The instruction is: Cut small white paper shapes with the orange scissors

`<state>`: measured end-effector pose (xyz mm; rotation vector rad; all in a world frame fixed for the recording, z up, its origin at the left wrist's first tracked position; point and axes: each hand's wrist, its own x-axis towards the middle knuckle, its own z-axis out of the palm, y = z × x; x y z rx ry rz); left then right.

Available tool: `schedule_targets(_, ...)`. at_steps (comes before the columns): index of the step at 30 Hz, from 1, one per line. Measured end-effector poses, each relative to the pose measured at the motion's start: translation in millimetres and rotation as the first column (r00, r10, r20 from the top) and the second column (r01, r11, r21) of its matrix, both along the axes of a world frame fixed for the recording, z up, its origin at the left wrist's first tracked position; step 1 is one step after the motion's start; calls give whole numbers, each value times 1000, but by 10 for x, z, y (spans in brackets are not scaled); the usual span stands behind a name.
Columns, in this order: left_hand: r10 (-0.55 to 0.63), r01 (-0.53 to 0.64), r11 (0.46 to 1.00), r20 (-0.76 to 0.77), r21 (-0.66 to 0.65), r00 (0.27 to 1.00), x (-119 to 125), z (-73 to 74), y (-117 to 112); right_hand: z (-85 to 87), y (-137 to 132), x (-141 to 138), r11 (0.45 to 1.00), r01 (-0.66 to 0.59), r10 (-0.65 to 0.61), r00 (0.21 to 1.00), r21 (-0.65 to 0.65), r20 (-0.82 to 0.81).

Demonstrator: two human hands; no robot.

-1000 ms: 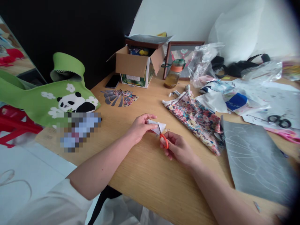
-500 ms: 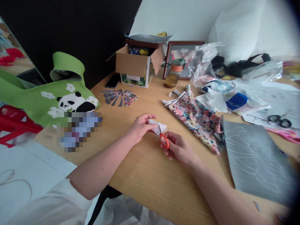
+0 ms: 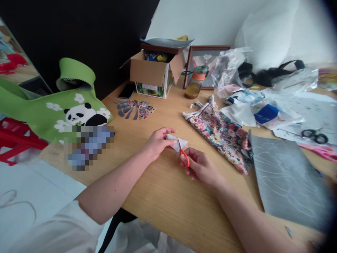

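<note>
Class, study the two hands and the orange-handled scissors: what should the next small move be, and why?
Probably a short, careful snip by the right hand: its fingers are at the handle of the orange-handled scissors, a blade overlaps the pale piece, and the left hand pinches that piece close by.

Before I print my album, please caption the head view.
The left hand holds a pale piece, the right hand orange-handled scissors, over a wooden table.

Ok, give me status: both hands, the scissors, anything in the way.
Left hand pinching pale piece. Right hand holding orange scissors against it. Nothing visibly blocking; floral fabric nearby, touching neither hand.
</note>
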<state>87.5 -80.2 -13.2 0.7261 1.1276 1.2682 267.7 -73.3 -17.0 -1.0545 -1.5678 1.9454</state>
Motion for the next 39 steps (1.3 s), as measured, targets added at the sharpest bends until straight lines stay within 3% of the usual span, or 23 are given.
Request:
schedule_targets(26,60,-61,997,-28,-36,998,15,29,11,-9,5,2,1000,0,-1,1000,13,23)
schedule_targets(39,-21,22,1000,-54,12,998,-7,9,-2,-15,19,15,999,-38,38,999,-11,-16)
